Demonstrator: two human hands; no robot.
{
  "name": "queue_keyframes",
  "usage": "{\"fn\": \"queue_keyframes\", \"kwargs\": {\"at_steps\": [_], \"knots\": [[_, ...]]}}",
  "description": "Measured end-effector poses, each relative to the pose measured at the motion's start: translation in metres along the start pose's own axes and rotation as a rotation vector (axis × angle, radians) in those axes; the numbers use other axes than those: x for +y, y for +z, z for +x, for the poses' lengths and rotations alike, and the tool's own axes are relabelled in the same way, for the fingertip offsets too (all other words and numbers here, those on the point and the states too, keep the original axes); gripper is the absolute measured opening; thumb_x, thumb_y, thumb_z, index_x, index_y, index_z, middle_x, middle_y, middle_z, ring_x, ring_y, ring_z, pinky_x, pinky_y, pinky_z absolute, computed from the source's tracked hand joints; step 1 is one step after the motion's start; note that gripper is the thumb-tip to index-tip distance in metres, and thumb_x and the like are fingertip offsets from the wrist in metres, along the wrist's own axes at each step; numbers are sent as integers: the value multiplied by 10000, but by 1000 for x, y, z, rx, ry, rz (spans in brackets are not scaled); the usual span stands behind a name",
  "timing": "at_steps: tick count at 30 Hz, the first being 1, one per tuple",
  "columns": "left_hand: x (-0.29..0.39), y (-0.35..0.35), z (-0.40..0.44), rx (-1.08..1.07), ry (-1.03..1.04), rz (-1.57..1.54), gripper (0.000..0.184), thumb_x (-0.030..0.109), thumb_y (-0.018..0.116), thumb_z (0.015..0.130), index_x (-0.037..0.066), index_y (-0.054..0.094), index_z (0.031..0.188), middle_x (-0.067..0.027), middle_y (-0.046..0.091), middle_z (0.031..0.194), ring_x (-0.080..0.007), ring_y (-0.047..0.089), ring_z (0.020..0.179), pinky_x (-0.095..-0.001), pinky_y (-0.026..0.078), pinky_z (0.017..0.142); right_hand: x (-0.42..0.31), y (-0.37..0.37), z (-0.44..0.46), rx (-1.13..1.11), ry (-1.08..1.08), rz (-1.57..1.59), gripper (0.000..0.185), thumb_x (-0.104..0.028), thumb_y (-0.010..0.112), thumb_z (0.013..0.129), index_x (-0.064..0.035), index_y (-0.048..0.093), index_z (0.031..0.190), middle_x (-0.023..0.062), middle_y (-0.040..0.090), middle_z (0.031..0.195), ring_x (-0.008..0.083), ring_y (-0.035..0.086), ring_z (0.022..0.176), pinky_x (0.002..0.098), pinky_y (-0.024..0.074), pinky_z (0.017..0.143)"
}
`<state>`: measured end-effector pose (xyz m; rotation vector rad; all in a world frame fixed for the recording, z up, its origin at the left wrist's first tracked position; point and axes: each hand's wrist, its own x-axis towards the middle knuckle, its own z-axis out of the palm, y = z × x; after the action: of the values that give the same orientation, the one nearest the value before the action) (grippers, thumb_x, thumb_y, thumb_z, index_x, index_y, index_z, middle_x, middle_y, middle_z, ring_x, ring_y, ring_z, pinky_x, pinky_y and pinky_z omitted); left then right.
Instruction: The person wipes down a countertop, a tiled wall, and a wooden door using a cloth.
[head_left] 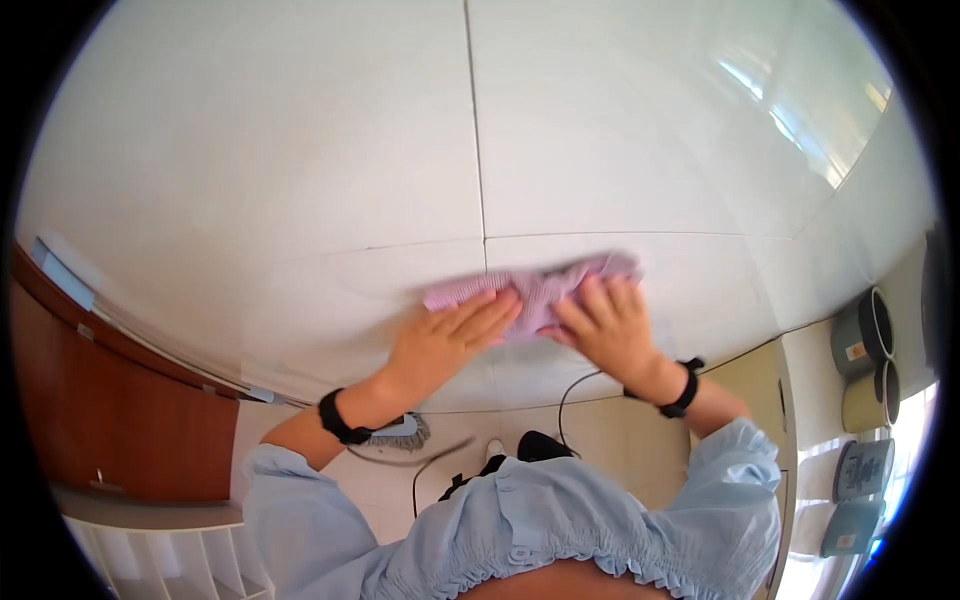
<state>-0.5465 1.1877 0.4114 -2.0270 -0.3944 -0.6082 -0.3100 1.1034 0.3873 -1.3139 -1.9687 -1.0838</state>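
A pink-purple ribbed cloth (540, 292) lies bunched against the white tiled surface (360, 150), just below where the tile seams cross. My left hand (450, 335) rests on the left part of the cloth, palm down, fingers stretched towards its middle. On the right part, my right hand (605, 320) presses with its fingers spread. Both hands are flat on the cloth and do not wrap round it. Each wrist carries a black band.
A brown wooden door (110, 390) stands at the left above a white shelf unit (170, 560). Several round containers, one of them grey (862, 332), line the right side. A grey mop head (405, 432) and dark cables lie on the floor below.
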Motion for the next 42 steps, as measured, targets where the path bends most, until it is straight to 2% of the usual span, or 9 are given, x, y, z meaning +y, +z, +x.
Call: {"fn": "queue_keyframes", "kwargs": {"at_steps": [6,10,11,14,19,20,26,36,42], "knots": [[15,24,-17,93,-100,-67,655,530,518,858,212,407,1420,54,357,1485,-85,323,1358,-369,172,1126,5,9,-1,51,-32,14,548,-474,670,776,-296,540,1278,-8,488,1336,214,449,1193,370,389,976],[-67,-66,86,34,-265,-259,653,452,529,836,153,428,1407,-34,388,1470,-228,362,1346,-448,214,1101,55,-74,109,190,40,-36,569,-503,585,825,-280,511,1344,41,445,1406,284,413,1257,418,360,1000],[-77,-64,100,156,-245,-162,674,477,539,832,103,440,1384,-88,405,1446,-275,377,1329,-460,240,1089,65,-90,127,207,-12,-91,603,-493,577,836,-190,499,1352,143,389,1428,365,363,1294,466,328,1033],[-84,-53,124,363,-260,-31,705,507,546,835,43,453,1358,-154,427,1416,-336,402,1302,-481,274,1070,90,-75,136,331,-112,-171,605,-479,548,855,-158,488,1364,178,354,1452,398,330,1320,493,299,1054],[10,-7,56,184,-327,-128,597,511,500,898,138,467,1363,-61,440,1421,-287,427,1278,-484,249,1059,42,-32,44,120,23,-34,566,-483,549,846,-296,470,1374,65,428,1409,313,409,1238,448,336,1006],[30,5,33,136,-189,-43,657,535,519,887,52,460,1329,-185,453,1364,-414,403,1260,-558,285,1021,31,-13,11,73,10,-26,584,-470,602,813,-309,479,1361,38,441,1384,280,431,1196,427,355,987],[128,49,-40,29,-62,-143,500,495,591,851,129,577,1191,-34,525,1287,-235,428,1252,-447,300,1035,-22,36,-101,-124,173,131,386,-352,728,750,-259,587,1096,-21,513,1127,188,477,985,330,427,820],[18,-42,98,130,-412,-265,695,534,291,955,5,400,1393,-206,363,1452,-385,320,1345,-531,198,1089,39,-51,54,229,270,109,555,-414,614,778,-252,553,1306,114,468,1356,364,419,1180,505,343,976],[131,37,-11,51,-365,-176,587,560,455,897,51,540,1177,-166,500,1237,-391,440,1114,-587,284,974,-25,26,-72,-75,287,200,477,-426,650,766,-185,593,1173,149,485,1149,388,437,1009,572,355,895]]}}
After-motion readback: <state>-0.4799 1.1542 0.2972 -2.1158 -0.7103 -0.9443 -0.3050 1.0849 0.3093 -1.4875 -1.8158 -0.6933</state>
